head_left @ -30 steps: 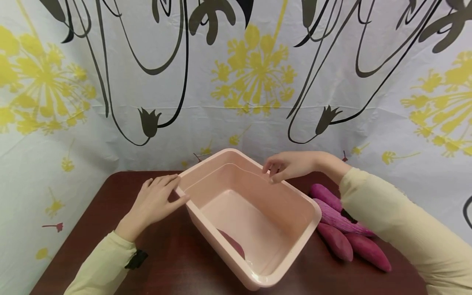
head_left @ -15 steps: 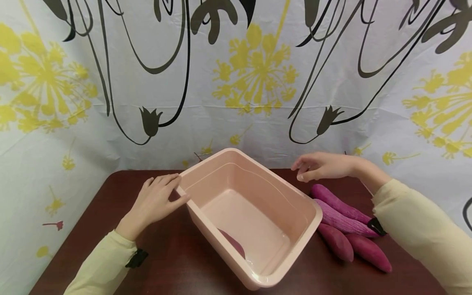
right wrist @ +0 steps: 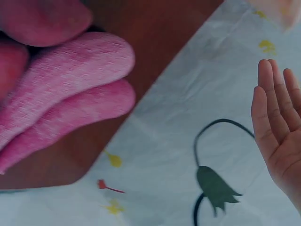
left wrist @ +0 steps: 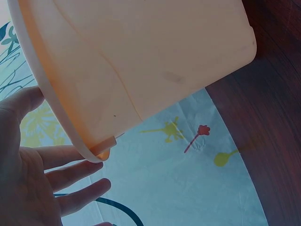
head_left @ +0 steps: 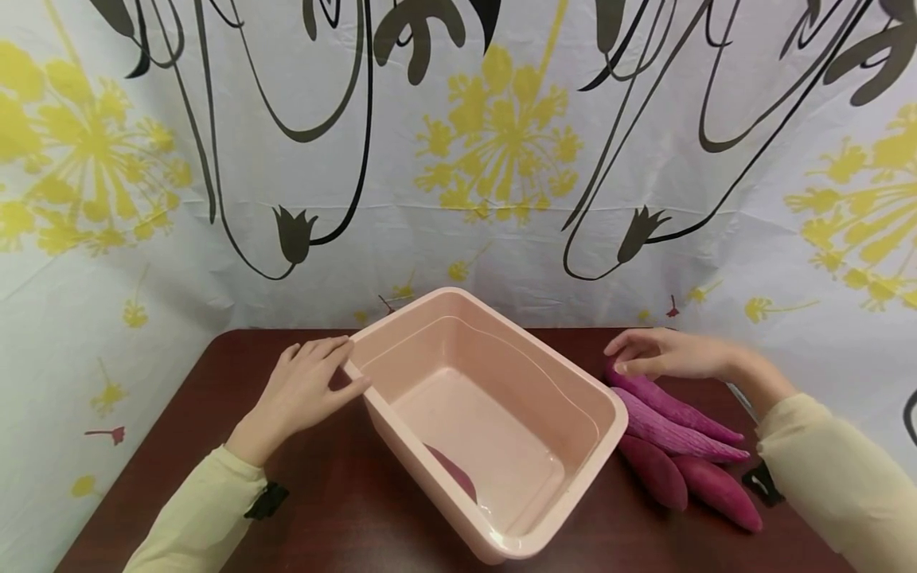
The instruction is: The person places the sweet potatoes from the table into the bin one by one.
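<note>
A pale pink plastic basin stands at an angle on the table. My left hand rests on its left rim, thumb and fingertips touching the edge with the fingers nearly straight. Inside, against the near wall, lies a dark red sweet potato, partly hidden by that wall. My right hand is over the far end of a long purple sweet potato, fingers loosely bent and holding nothing. The right wrist view shows this hand apart from the sweet potatoes, its fingers extended.
Beside the long one lie a streaked pink sweet potato and two shorter red sweet potatoes, close to the basin's right side. The dark red-brown table meets a white cloth backdrop with yellow and grey plant prints.
My right hand has moved from over the basin's far rim rightward and down to the sweet potatoes. My left hand and the basin have stayed in place.
</note>
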A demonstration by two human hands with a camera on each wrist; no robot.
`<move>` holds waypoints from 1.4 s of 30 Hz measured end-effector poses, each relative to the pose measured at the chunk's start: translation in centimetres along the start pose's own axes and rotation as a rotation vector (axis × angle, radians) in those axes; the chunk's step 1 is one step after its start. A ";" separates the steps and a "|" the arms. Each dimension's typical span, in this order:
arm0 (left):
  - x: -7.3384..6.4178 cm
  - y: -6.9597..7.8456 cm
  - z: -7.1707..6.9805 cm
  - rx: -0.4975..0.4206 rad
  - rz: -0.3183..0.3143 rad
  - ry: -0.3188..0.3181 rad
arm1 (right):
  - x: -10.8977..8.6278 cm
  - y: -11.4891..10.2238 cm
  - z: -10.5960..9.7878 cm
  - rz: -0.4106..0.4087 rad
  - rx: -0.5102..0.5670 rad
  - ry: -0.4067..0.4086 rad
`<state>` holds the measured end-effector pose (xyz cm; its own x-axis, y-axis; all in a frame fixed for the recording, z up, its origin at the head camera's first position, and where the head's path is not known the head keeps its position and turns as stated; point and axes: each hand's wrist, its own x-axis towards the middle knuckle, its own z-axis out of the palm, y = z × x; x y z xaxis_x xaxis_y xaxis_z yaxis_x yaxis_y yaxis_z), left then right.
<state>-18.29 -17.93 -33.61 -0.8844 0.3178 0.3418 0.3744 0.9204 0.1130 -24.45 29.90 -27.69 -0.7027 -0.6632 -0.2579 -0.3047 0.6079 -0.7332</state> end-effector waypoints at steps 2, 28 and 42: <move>0.0 0.0 0.0 0.000 0.001 0.000 | -0.2 1.0 0.5 -0.023 -0.002 0.003; 0.0 0.0 0.1 0.003 0.001 0.014 | -1.5 9.8 4.7 -0.038 0.027 0.013; 0.0 0.1 0.1 0.005 -0.002 0.011 | -1.4 11.0 5.8 -0.036 0.056 -0.016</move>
<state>-18.30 -17.79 -33.68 -0.8822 0.3134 0.3515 0.3711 0.9222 0.1091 -23.11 34.98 -38.98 -0.6815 -0.6914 -0.2398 -0.2929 0.5580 -0.7764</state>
